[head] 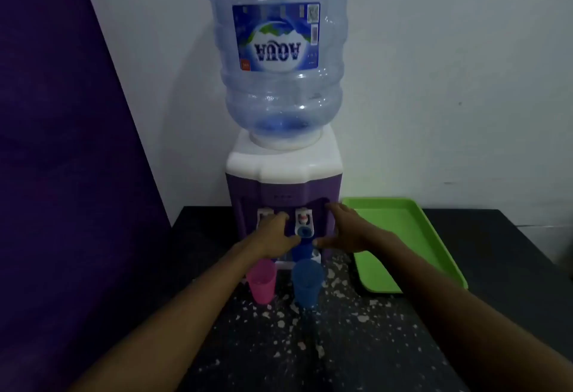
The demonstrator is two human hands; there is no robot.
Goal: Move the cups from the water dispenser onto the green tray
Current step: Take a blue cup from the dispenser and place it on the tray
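Note:
A purple and white water dispenser point(283, 187) with a big blue bottle stands at the back of the dark table. On its drip tray, under the right tap, sits a blue cup point(302, 251), mostly hidden between my hands. In front of the dispenser a pink cup point(262, 281) and a second blue cup point(307, 283) stand upright on the table. My left hand point(276, 232) reaches in front of the left tap, fingers apart, holding nothing. My right hand point(344, 230) is spread beside the dispenser's right side, its thumb close to the hidden blue cup. The green tray point(458, 270) lies to the right.
A dark speckled table point(341, 345) carries everything. A white wall is behind the dispenser and a purple panel point(62, 143) closes off the left side. My right forearm passes over the green tray's near left corner.

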